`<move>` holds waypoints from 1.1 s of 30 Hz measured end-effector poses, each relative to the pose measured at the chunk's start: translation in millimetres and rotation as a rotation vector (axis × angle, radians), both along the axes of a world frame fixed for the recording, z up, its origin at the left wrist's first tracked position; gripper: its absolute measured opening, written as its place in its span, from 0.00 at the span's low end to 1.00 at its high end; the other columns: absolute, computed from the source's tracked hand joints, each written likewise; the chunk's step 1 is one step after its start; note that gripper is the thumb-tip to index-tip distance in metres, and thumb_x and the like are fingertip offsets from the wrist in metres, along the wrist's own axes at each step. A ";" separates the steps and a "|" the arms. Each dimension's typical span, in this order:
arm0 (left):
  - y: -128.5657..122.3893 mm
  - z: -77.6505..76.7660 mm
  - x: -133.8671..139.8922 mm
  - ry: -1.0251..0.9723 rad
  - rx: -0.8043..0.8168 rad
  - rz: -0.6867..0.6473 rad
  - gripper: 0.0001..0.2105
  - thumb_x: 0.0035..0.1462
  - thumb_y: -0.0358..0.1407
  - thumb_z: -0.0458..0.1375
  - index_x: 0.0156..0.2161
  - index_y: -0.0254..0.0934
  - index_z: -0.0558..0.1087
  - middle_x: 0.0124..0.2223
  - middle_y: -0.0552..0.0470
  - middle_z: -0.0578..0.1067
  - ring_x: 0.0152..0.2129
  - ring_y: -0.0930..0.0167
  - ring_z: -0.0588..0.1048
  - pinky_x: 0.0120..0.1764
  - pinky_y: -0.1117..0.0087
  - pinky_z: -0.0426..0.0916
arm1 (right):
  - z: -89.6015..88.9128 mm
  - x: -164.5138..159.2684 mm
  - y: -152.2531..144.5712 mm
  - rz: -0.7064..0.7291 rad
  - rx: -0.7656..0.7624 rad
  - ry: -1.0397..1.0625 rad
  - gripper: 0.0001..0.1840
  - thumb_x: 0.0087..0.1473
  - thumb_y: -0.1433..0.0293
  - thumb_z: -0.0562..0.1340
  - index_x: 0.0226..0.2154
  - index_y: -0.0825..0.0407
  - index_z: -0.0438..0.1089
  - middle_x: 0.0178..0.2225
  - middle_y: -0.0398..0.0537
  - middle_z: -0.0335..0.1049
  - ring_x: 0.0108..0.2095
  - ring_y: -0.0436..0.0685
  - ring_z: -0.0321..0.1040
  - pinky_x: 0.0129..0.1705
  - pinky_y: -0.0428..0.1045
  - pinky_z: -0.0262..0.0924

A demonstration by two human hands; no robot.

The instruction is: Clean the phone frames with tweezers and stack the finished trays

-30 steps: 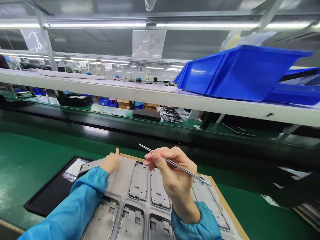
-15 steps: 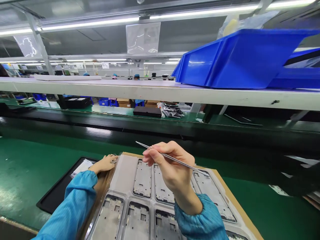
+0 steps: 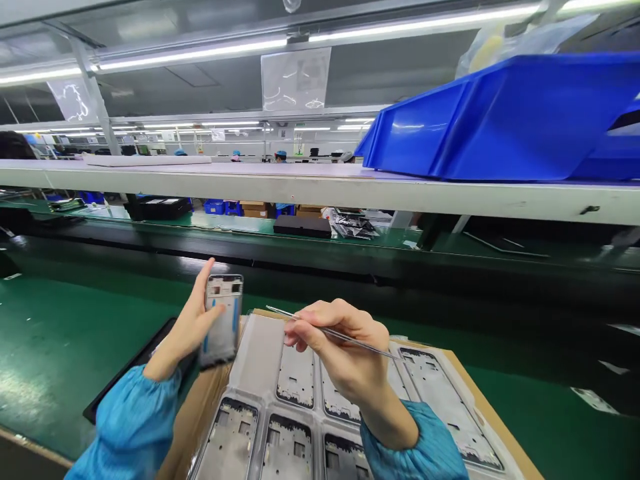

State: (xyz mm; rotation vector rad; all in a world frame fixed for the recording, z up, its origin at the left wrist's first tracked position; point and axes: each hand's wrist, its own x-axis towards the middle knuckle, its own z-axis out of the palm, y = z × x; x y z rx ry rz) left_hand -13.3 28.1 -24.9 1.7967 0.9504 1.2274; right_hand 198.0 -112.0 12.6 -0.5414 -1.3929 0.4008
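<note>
My left hand [image 3: 193, 323] holds a phone frame [image 3: 223, 327] upright by its side, thumb across its face and forefinger pointing up. The frame is grey with blue strips and looks slightly blurred. Between the thumb and fingers of my right hand [image 3: 345, 347] is a pair of metal tweezers [image 3: 365, 345], tips pointing left. Below lies a clear plastic tray [image 3: 267, 408] with several phone frames [image 3: 287, 450] in its pockets; my right hand and sleeve hide some of them. The pocket at the tray's top left holds no frame.
Brown cardboard [image 3: 195, 407] lies under the plastic tray. A black tray [image 3: 113, 393] rests on the green bench [image 3: 60, 333] at the left, partly behind my left arm. Beyond runs a dark conveyor belt [image 3: 320, 277]. A blue bin [image 3: 480, 127] stands on the overhead shelf [image 3: 240, 177].
My left hand has risen from the tray's upper left edge and now holds up a phone frame. My right hand keeps the tweezers in nearly the same place. The view has shifted slightly left.
</note>
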 end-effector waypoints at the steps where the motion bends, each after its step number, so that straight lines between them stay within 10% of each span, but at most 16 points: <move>1: -17.5 4.8 2.9 -0.027 -0.024 -0.057 0.36 0.59 0.40 0.61 0.70 0.40 0.55 0.62 0.42 0.72 0.57 0.56 0.73 0.59 0.58 0.65 | -1.4 -1.0 -0.3 0.011 -0.002 -0.029 0.07 0.56 0.80 0.67 0.33 0.52 0.74 0.28 0.44 0.78 0.27 0.51 0.77 0.24 0.43 0.71; 4: -63.2 12.7 15.5 -0.191 -0.221 -0.263 0.28 0.63 0.46 0.58 0.64 0.38 0.63 0.59 0.40 0.75 0.56 0.53 0.73 0.57 0.55 0.68 | -4.5 -2.1 -2.3 0.028 -0.014 -0.117 0.09 0.56 0.81 0.68 0.34 0.51 0.75 0.28 0.43 0.79 0.27 0.51 0.77 0.28 0.44 0.72; 9: -98.1 17.0 24.4 -0.289 -0.195 -0.235 0.33 0.63 0.42 0.61 0.70 0.51 0.56 0.67 0.50 0.68 0.61 0.57 0.68 0.62 0.59 0.63 | -2.1 1.5 -8.6 -0.003 0.005 -0.221 0.13 0.55 0.83 0.67 0.38 0.50 0.75 0.30 0.44 0.79 0.29 0.52 0.77 0.32 0.46 0.74; 27: -119.3 25.3 26.8 -0.437 -0.421 -0.465 0.14 0.64 0.38 0.59 0.53 0.41 0.76 0.54 0.47 0.80 0.39 0.64 0.81 0.48 0.65 0.73 | 3.9 4.8 -16.9 -0.073 0.022 -0.455 0.13 0.55 0.83 0.67 0.38 0.50 0.75 0.29 0.44 0.77 0.30 0.52 0.77 0.36 0.46 0.74; 33: -118.9 24.3 29.9 -0.442 -0.427 -0.421 0.13 0.65 0.41 0.60 0.52 0.42 0.78 0.52 0.48 0.82 0.46 0.62 0.80 0.50 0.66 0.73 | 2.8 3.3 -16.5 -0.068 0.025 -0.459 0.15 0.55 0.84 0.66 0.40 0.49 0.75 0.30 0.44 0.78 0.31 0.53 0.77 0.36 0.47 0.75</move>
